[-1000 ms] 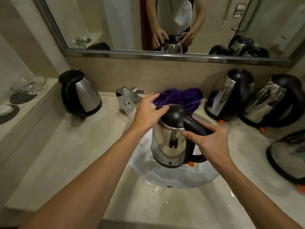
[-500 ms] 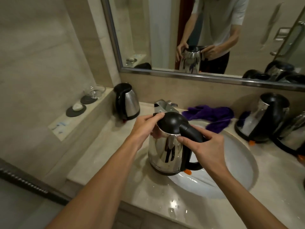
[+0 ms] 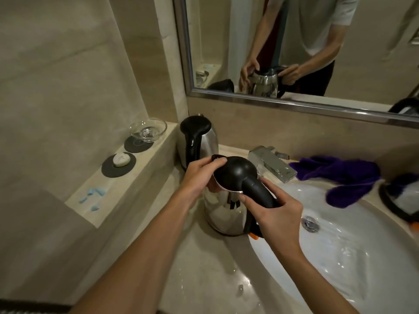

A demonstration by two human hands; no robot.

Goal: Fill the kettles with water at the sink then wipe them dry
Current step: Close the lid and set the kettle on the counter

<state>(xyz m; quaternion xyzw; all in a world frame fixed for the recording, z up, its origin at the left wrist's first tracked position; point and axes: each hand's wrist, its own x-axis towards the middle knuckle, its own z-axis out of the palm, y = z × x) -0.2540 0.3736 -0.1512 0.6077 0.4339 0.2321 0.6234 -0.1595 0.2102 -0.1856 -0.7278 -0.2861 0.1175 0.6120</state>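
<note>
Nearest the viewer, two bare forearms reach in over the wet beige stone tabletop (image 3: 204, 279), where drops of water glint. The right hand (image 3: 275, 219) wraps its curled fingers round the black handle of a shiny stainless-steel kettle with a black domed lid (image 3: 226, 209), thumb lying along the handle's top. The left hand (image 3: 198, 177) grasps the same kettle at its spout side, fingers curled over the rim and the front edge of the lid. The kettle stands upright at the left edge of the white oval sink basin (image 3: 340, 257), with a small orange tab showing at its base; whether it touches the tabletop I cannot tell. No brand mark or writing can be read on it.

In the basin a round metal drain (image 3: 310, 223) sits just right of the right hand. Beyond the kettle, a square chrome tap (image 3: 272, 164) juts toward the basin, and a crumpled purple cloth (image 3: 340, 177) lies behind the basin, one end drooping onto its rim. A second steel kettle with black lid and handle (image 3: 197, 141) stands against the back wall, just behind the left hand. Another kettle (image 3: 401, 200) is cut off at the right edge.

On the raised stone ledge (image 3: 158, 150) to the left lie blue scraps (image 3: 93, 196), a white soap on a dark round mat (image 3: 121, 160) and a clear glass dish (image 3: 148, 130) on another mat. The framed wall mirror (image 3: 294, 107) reflects the person holding the kettle.
</note>
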